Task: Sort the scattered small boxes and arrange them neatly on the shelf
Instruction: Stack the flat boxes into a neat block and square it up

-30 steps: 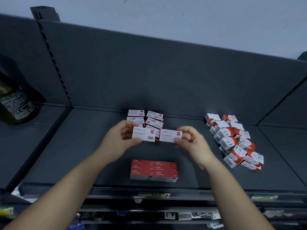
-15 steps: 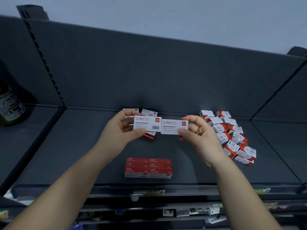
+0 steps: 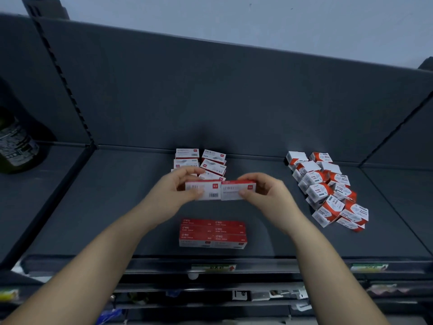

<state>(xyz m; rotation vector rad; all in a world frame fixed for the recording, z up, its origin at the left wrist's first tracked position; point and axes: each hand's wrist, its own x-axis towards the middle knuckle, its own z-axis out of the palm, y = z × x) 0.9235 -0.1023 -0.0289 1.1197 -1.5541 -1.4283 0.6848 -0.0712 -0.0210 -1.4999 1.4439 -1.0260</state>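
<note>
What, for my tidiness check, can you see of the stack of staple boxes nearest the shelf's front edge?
The stack of staple boxes is a tidy cardboard block, two columns side by side, edges flush: red printed faces up, white faces frontward. It lies flat on the dark shelf near its lip; nothing else touches it.

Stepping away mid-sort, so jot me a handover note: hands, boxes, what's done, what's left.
Hands: the left hand holds the left box and the right hand holds the right box, end to end above the shelf.
Done: neat red block at the shelf front.
Left: place these two, then sort the back pile and the jumbled right pile.
</note>
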